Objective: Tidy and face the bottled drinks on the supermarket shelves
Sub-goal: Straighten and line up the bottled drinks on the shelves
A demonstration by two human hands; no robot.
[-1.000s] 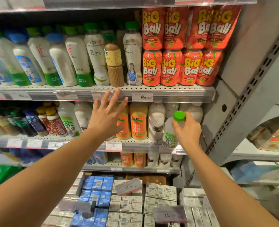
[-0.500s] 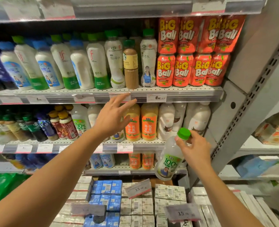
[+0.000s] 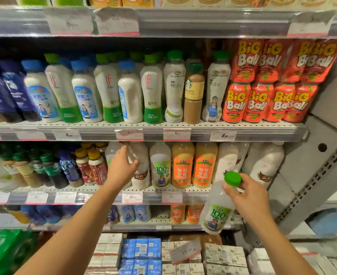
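right hand [image 3: 248,197] fingers wrapped round the neck of a full, heavy, slippery green-capped bottle [image 3: 217,213], left hand [image 3: 122,167] fingers curled on a white bottle [image 3: 141,165].

2 bare forearms, sleeveless to the frame edge, no rings or watch.
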